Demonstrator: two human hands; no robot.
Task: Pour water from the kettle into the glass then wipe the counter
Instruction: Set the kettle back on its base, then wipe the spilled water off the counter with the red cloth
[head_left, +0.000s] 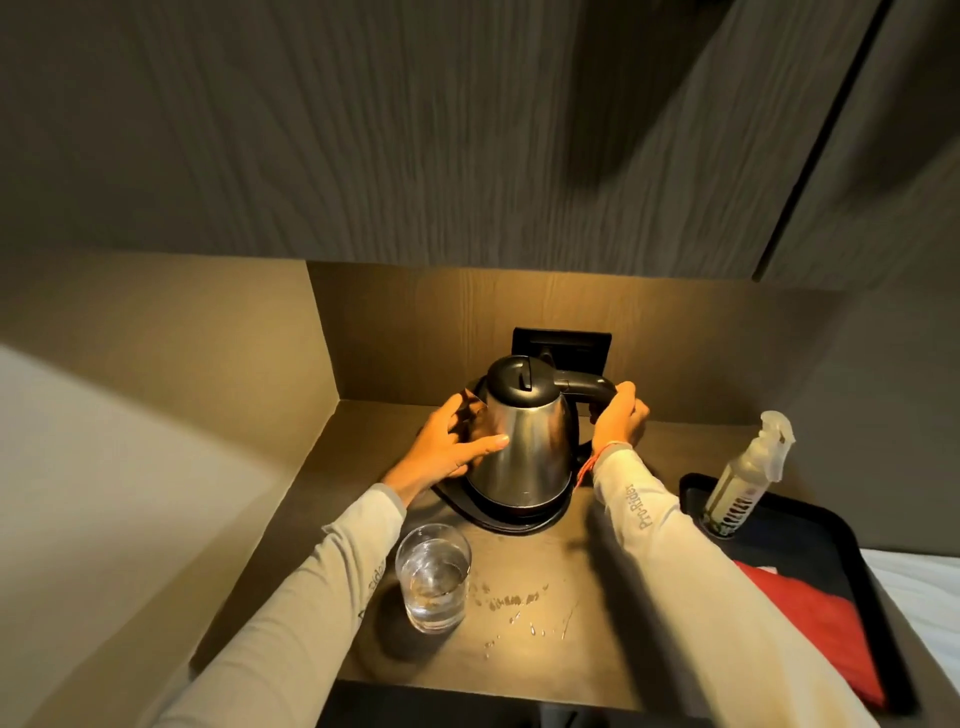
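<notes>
desk (545, 623): dark wood-grain top set in a lit alcove, wet in front with scattered water drops (511, 605) just right of the glass.
tray (852, 566): black, at the right edge of the desk; carries a red cloth (810, 634) lying flat and a spray bottle (748, 478) standing at its far corner.
kettle (524, 441): steel body, black lid shut, upright on its black base (511, 514) at the back middle of the desk, in front of a black wall socket plate (587, 345).
left hand (452, 441): palm against the kettle's left side near the spout, fingers (488, 442) spread across the steel, thumb lying forward on the body.
right hand (621, 415): wrapped round the black handle (587, 387) on the kettle's right, fingers curled together over it; a red thread sits at the wrist.
glass (434, 577): clear tumbler, upright, near the desk's front left, apart from the kettle base, holding water to roughly half.
</notes>
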